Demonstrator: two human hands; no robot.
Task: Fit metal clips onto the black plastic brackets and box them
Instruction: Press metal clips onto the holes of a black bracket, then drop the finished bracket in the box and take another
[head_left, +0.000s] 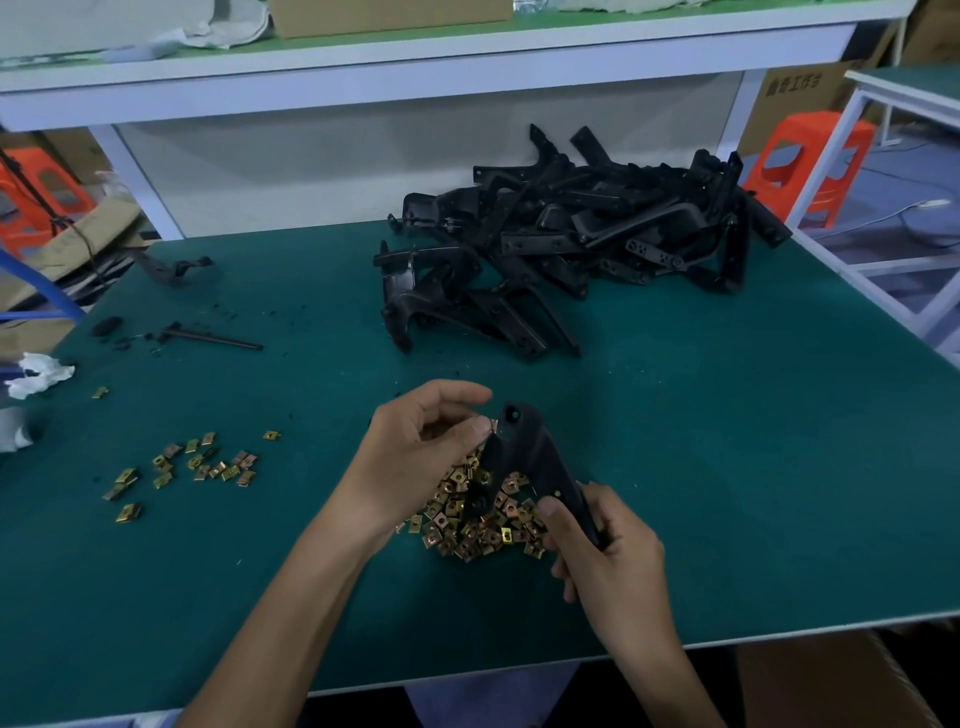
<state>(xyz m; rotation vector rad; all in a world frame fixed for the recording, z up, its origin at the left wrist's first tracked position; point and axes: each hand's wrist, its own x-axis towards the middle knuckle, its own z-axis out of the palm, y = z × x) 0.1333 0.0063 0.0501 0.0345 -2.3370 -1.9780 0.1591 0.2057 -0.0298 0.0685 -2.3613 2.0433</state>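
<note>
**A:** Where's the bracket being worked on?

**B:** Lower centre of the frame. The right hand (608, 561) grips the black bracket (535, 457) by its lower arm, fingers curled round it and thumb pressed on its face. The rounded upper end points up and left.

**A:** And the left hand?

**B:** The left hand (415, 452) is curled, thumb and fingertips pinching a clip (493, 426) against the bracket's upper edge. Only a sliver of the clip shows.

**A:** Where are the loose clips?

**B:** A heap of clips (467, 519) lies on the green counter (727, 467) right under the bracket, between the two hands. The scattered clips (192, 467) lie well apart, toward the left of the frame.

**A:** More brackets?

**B:** A tangled pile of brackets (587, 234) sits upper centre to right, at the counter's far side. A lone bracket (171, 267) lies upper left, with a thin black rod (218, 338) below it.

**A:** Anything else?

**B:** Crumpled white paper (39, 374) at the left edge, an orange stool (810, 156) upper right, and a cardboard box (831, 680) in the lower right corner.
</note>
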